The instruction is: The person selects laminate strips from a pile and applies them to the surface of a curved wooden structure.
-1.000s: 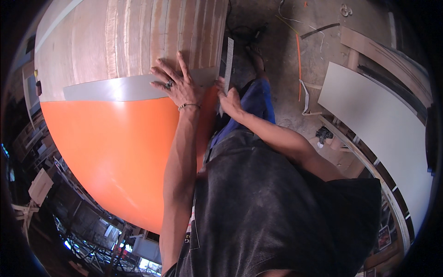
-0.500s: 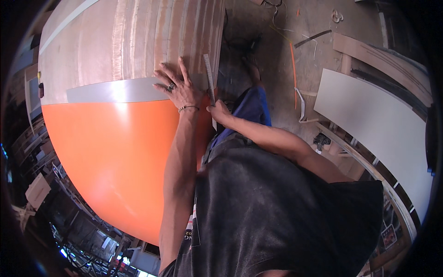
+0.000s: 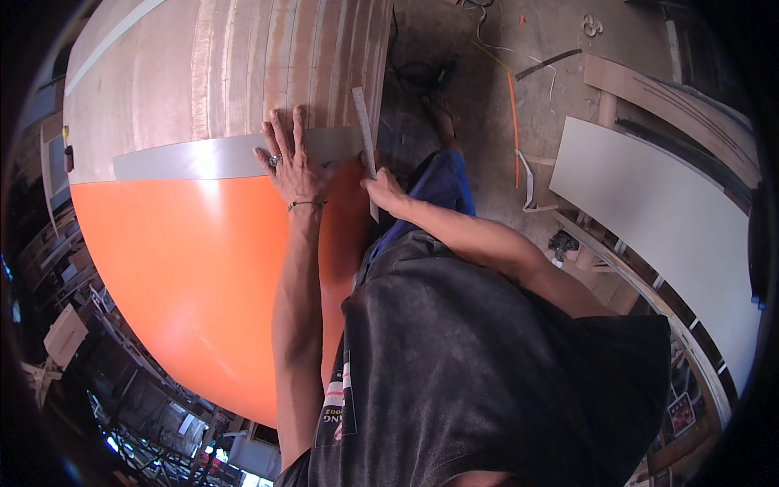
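Observation:
A large curved wooden form (image 3: 162, 89) of narrow strips fills the upper left, its lower part covered by a glossy orange sheet (image 3: 187, 268). Along the sheet's upper edge runs a silver-grey strip (image 3: 187, 160). Fingers spread, my left hand (image 3: 297, 172) lies flat across that strip and the sheet, with the fingertips on the wood. My right hand (image 3: 385, 193) is closed round a steel ruler (image 3: 364, 122) at the form's right edge. The ruler stands lengthwise along this edge, its long end pointing away from me.
On the right, a large white panel (image 3: 649, 211) leans by a wooden frame (image 3: 641, 284). An orange strip (image 3: 514, 130), cables and scraps lie on the concrete floor (image 3: 487, 89). Cluttered shelving (image 3: 65, 276) stands at the far left.
My left hand has slid left along the silver-grey strip. My right hand still holds the ruler, which has shifted slightly left and tilted a little more.

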{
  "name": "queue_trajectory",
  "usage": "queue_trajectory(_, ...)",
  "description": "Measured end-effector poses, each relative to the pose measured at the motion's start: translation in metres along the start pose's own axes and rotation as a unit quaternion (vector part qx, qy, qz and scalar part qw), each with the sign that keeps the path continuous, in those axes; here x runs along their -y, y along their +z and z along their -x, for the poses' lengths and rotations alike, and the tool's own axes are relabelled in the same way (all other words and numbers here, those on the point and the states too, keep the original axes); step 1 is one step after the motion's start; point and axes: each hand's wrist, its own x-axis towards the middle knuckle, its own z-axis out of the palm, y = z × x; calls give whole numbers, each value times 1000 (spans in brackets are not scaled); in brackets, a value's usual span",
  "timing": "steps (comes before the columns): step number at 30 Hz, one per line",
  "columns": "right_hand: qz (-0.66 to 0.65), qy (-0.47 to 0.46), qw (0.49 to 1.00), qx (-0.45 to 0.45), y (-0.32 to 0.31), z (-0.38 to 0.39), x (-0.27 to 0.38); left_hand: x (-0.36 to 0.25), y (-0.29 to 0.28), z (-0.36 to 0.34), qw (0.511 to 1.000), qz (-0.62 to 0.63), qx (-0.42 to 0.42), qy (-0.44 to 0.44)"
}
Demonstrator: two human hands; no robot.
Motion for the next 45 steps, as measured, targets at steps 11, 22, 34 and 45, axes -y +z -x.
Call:
queue_trajectory(11,-68,-12,994,-79,-5,-7,19,-7,-2,-5,1000,-5,6,-9)
queue_trajectory(22,-37,-41,985,-163,4,-3,39,0,-3,-2,1000,18,11,-5)
queue_trajectory(34,-26,-29,970,-242,14,-11,38,57,-13,4,997,43,-34,48)
queue_trajectory(45,-24,-22,971,-238,11,-26,30,59,-6,3,999,21,-33,28)
